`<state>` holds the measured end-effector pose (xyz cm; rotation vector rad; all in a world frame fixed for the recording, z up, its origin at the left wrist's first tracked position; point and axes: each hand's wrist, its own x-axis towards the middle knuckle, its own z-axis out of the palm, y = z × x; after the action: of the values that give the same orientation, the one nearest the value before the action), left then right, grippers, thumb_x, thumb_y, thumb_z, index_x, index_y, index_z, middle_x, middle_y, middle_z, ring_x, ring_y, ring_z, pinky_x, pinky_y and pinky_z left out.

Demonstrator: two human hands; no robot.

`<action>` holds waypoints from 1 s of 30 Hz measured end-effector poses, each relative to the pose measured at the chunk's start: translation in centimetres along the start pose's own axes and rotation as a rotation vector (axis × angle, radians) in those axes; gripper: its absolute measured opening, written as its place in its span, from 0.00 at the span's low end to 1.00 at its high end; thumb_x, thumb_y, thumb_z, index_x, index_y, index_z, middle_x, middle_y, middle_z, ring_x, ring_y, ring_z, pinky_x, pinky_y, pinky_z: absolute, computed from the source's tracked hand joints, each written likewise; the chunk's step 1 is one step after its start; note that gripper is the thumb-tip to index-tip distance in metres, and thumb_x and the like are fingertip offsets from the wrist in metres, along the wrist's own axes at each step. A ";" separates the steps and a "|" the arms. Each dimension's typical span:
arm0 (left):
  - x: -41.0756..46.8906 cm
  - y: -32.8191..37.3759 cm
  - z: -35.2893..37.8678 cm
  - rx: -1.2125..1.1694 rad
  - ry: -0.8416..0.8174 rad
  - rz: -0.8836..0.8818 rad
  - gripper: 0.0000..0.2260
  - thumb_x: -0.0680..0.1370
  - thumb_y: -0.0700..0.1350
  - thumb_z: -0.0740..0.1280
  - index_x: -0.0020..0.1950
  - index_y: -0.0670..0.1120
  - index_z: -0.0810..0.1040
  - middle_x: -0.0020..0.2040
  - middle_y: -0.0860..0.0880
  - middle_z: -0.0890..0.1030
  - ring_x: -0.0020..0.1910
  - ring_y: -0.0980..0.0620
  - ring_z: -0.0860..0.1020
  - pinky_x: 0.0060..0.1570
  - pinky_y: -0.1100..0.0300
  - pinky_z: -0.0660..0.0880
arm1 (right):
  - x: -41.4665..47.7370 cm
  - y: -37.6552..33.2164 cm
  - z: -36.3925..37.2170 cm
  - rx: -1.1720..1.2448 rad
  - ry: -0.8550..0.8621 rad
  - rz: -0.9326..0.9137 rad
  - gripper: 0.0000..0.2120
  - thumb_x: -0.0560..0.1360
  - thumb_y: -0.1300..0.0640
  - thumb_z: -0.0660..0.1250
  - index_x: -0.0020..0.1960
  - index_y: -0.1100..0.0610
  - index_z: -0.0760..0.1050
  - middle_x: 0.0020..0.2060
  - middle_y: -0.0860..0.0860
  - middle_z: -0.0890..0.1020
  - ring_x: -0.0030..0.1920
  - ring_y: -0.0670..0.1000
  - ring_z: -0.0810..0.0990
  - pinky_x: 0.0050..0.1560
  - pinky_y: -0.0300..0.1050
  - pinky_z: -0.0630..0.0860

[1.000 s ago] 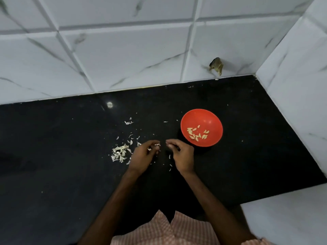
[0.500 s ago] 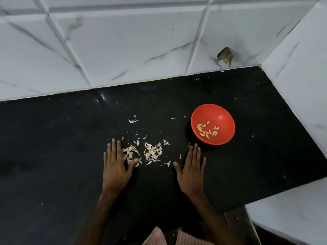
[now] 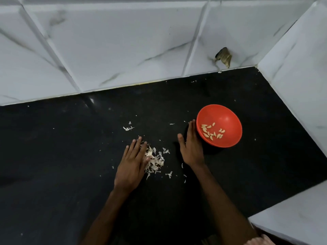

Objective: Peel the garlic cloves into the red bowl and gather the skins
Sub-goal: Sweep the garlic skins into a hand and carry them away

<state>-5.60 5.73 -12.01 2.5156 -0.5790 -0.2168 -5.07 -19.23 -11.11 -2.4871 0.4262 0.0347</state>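
The red bowl (image 3: pixel 227 114) sits on the black counter (image 3: pixel 62 156) at the right and holds several peeled garlic cloves (image 3: pixel 212 132). A heap of pale garlic skins (image 3: pixel 155 160) lies left of centre. My left hand (image 3: pixel 131 165) lies flat with straight fingers, its inner edge against the heap. My right hand (image 3: pixel 192 147) stands on its edge with straight fingers, its fingertips close beside the bowl's left rim. Neither hand holds anything.
Loose skin bits lie scattered: a small cluster (image 3: pixel 128 128) behind the heap, flecks (image 3: pixel 169 174) in front of it. White marble-tiled walls close the back and right. A brownish patch (image 3: pixel 223 57) marks the back wall. A white ledge (image 3: pixel 292 218) stands at the lower right.
Both hands went from pinching between fingertips to lying flat. My left hand pushed the skins rightward into a tighter heap. My right hand moved forward and right to the bowl's side.
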 end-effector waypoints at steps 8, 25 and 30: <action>0.0 -0.9 -3.8 -0.388 0.178 0.006 0.25 0.84 0.54 0.51 0.81 0.51 0.58 0.81 0.57 0.58 0.80 0.57 0.55 0.77 0.53 0.58 | 0.7 -1.8 0.2 0.000 -0.356 -0.468 0.30 0.84 0.40 0.48 0.81 0.55 0.57 0.81 0.47 0.54 0.81 0.42 0.48 0.81 0.45 0.46; 6.2 -3.2 -2.1 0.108 -0.093 0.086 0.35 0.80 0.69 0.38 0.82 0.50 0.43 0.82 0.53 0.44 0.80 0.57 0.39 0.79 0.54 0.40 | -7.6 3.3 -0.7 0.242 0.281 0.114 0.18 0.82 0.45 0.58 0.69 0.50 0.70 0.74 0.44 0.68 0.75 0.43 0.64 0.77 0.56 0.61; 4.9 -0.9 -1.5 -0.102 -0.163 0.254 0.30 0.83 0.65 0.44 0.82 0.52 0.52 0.82 0.58 0.52 0.80 0.61 0.47 0.80 0.53 0.52 | -9.5 -0.5 1.0 0.484 0.218 -0.043 0.08 0.81 0.61 0.67 0.56 0.51 0.81 0.62 0.44 0.82 0.68 0.45 0.77 0.73 0.44 0.68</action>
<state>-0.48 4.96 -11.41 2.3131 -0.9215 -0.3485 -13.85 -15.52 -10.48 -2.0254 0.4142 -0.3226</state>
